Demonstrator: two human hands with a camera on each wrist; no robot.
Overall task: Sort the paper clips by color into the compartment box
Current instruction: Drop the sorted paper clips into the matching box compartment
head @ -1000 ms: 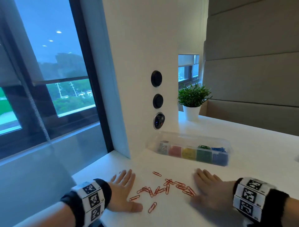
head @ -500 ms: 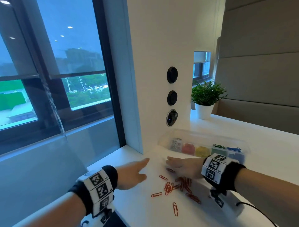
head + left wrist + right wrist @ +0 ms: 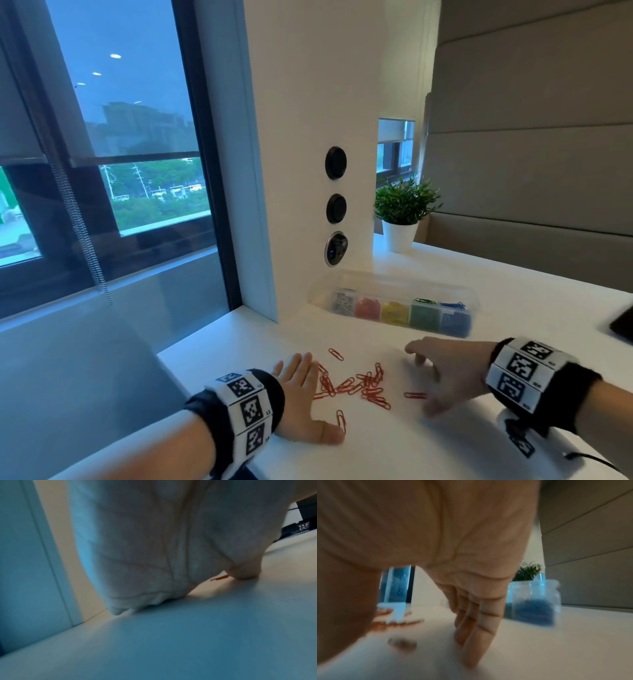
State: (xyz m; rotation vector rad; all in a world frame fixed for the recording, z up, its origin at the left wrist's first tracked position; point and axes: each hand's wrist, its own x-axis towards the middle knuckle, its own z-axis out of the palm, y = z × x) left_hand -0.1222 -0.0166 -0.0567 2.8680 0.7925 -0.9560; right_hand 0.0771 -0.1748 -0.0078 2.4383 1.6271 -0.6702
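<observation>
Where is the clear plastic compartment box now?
In the head view, the clear plastic compartment box stands on the white table, beyond both hands, beside the white pillar.

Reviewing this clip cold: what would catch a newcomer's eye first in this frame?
Probably the scatter of red paper clips on the white desk, lying between the left hand and the right hand, both spread open on either side of the pile. Next, the clear compartment box behind them by the pillar, with its row of grey, red, yellow, green and blue clips.
</observation>
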